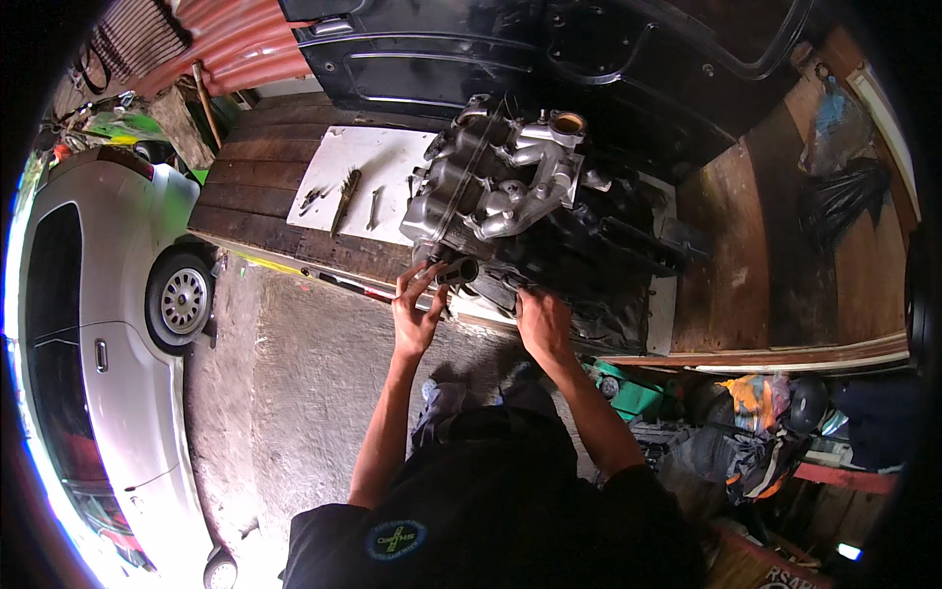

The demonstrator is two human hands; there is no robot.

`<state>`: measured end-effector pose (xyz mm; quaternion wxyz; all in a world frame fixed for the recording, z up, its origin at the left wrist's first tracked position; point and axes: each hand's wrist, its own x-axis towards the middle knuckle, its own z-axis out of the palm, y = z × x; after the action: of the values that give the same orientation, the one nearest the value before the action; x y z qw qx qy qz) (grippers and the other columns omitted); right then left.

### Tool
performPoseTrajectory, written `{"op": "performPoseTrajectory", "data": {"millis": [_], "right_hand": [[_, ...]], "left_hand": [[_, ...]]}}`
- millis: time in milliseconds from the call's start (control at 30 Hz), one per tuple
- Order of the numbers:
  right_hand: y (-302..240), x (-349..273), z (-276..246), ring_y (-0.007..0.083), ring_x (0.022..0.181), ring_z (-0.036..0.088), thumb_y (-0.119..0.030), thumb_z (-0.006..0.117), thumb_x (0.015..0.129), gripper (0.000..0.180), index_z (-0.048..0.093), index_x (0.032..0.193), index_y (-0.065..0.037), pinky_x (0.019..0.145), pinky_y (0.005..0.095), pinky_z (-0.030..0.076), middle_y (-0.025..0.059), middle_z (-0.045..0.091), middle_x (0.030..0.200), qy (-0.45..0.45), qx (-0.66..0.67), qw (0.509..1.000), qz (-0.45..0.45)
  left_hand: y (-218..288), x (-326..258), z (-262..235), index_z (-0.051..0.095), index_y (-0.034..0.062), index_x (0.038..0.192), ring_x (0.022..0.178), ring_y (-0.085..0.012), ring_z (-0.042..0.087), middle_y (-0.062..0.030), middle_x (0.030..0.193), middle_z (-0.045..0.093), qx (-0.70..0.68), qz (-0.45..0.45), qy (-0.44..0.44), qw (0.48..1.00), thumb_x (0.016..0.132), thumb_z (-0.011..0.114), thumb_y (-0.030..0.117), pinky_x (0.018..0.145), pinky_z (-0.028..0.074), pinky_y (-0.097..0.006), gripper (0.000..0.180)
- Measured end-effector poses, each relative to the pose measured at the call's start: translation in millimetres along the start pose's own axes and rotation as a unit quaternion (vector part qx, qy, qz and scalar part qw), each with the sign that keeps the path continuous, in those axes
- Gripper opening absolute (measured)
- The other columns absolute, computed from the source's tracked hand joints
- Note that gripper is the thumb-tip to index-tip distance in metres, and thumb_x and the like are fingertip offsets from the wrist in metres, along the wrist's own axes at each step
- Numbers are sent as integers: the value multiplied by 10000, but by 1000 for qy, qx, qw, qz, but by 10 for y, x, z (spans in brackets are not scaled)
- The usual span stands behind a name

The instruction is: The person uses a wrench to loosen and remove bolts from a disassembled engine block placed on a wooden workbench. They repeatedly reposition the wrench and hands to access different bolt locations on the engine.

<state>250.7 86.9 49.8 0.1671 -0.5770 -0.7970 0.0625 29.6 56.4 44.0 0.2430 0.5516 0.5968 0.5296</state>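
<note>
A silver-grey engine (491,177) with curved metal pipes lies on the wooden bench. At its near side, my left hand (417,312) has its fingers and thumb bent around the left side of a short dark pipe (458,271), whose hollow end faces me. My right hand (543,321) is closed at the near edge of the black lower part of the engine (589,280). What its fingers grip there is hidden. To the left, a wrench (374,208), a brush (345,199) and several small dark parts (313,199) lie on a white board (397,157).
Wooden planks (260,157) form the bench, with a black vehicle panel (432,69) behind it. A pale car (108,294) stands at the left on the concrete floor (294,373). A green case (628,396) and piled bags (726,447) sit at the lower right.
</note>
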Motion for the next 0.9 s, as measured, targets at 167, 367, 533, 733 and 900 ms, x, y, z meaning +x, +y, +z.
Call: {"op": "performPoseTrajectory", "data": {"millis": [167,367,533,733,900], "right_hand": [[-89,-120,-121,349,743,647,-171,643,859,136,661,952,-73,637,420,523,161,664,797,60,98,993,19],[219,-345,667,223,738,690,-170,602,935,163,612,1041,-46,549,301,523,130,705,855,41,294,949,107],[219,-336,1136,234,705,695,-236,596,950,229,608,1094,-59,554,336,519,142,695,855,68,402,904,130],[-34,-180,1101,158,810,690,-151,571,963,170,567,1069,-18,621,255,516,108,706,905,84,470,866,148],[-46,-184,1221,150,846,678,-133,550,974,161,557,1081,-14,683,257,515,102,703,927,101,473,862,154]], "left_hand": [[-35,-12,-11,664,104,1190,1179,-323,533,-180,1237,565,21,3,5,1000,828,687,161,989,429,-423,368],[-35,1,9,664,104,1191,1187,-316,525,-189,1223,573,8,-5,-7,1000,824,681,149,991,427,-416,370],[-9,20,6,664,101,1189,1190,-313,525,-186,1217,578,15,10,-14,1000,825,683,145,988,428,-411,367],[-27,0,-23,665,99,1187,1175,-316,539,-190,1213,578,10,9,-5,1000,828,689,147,984,429,-410,362],[-32,5,-14,666,98,1184,1177,-303,541,-182,1218,577,17,18,-3,1000,834,687,141,976,438,-400,352]]}}
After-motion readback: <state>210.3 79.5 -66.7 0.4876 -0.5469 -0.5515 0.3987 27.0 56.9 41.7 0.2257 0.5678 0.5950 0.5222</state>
